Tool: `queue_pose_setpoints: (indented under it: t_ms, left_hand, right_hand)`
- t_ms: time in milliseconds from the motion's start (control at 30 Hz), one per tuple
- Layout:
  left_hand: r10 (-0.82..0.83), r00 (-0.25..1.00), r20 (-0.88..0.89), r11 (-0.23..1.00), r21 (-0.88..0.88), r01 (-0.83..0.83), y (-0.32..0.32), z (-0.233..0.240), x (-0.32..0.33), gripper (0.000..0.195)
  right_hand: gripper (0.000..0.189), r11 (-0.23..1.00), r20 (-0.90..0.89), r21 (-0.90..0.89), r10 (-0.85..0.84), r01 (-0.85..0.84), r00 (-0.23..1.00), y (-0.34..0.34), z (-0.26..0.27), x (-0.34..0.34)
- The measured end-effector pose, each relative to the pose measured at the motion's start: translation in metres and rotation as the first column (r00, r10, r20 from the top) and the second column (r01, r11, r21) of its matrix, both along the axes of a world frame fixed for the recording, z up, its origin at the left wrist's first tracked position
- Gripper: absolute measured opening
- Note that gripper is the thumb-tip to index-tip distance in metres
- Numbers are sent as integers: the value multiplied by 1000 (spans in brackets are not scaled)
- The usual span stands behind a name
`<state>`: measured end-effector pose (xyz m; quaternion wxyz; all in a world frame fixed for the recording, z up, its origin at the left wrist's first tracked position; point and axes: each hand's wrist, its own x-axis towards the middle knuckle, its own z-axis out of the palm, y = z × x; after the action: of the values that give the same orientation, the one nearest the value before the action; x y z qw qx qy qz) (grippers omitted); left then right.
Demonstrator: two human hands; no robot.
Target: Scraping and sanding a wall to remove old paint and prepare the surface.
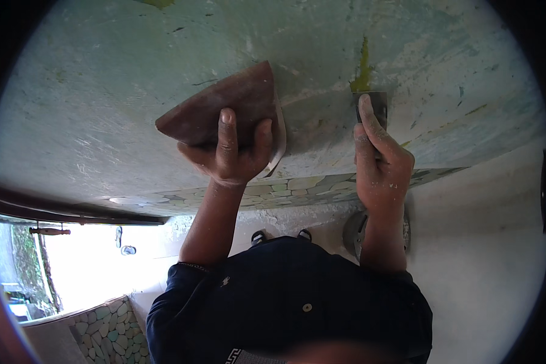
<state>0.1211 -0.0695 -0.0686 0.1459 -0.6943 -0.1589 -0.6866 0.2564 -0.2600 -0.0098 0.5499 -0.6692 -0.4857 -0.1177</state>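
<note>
My left hand (232, 154) grips a curled reddish-brown sheet (227, 102) that looks like sandpaper, its pale other side showing along the right edge. The sheet is close to a worn green painted wall (132, 91); whether it touches is hard to tell. In my right hand (382, 164) is a scraper (380, 107) with a dark flat blade, the index finger laid along it. The blade's top edge lies against the wall, just below a yellow-green patch (361, 73). Pale dust covers the fingers of my right hand. The scraper's handle is hidden in my palm.
Pebble-patterned stone cladding (291, 189) runs along the wall's foot. A round metal object (355, 230) stands on the floor under my right forearm. To the left, a bright doorway has sandals (127, 250) on its floor. A plain pale wall (473, 255) rises at the right.
</note>
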Motion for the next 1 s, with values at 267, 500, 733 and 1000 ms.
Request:
queue_pose_setpoints:
  t_ms: [267,500,733,1000]
  left_hand:
    - [-27,998,64,999,-22,28,3,0,3,72]
    - [-18,1000,11,1000,-13,18,2,-2,-3,77]
    - [-15,1000,-6,1000,-11,15,1,-2,-2,76]
    - [1,1000,-14,1000,5,0,-1,0,0,77]
  right_hand:
    - [41,1000,15,1,6,-6,1000,4,2,-1]
    - [40,999,46,34,23,-25,999,16,16,-7]
    - [39,998,-17,-65,-8,7,1000,6,10,-8]
    - [39,999,-70,43,33,-31,997,7,0,-4]
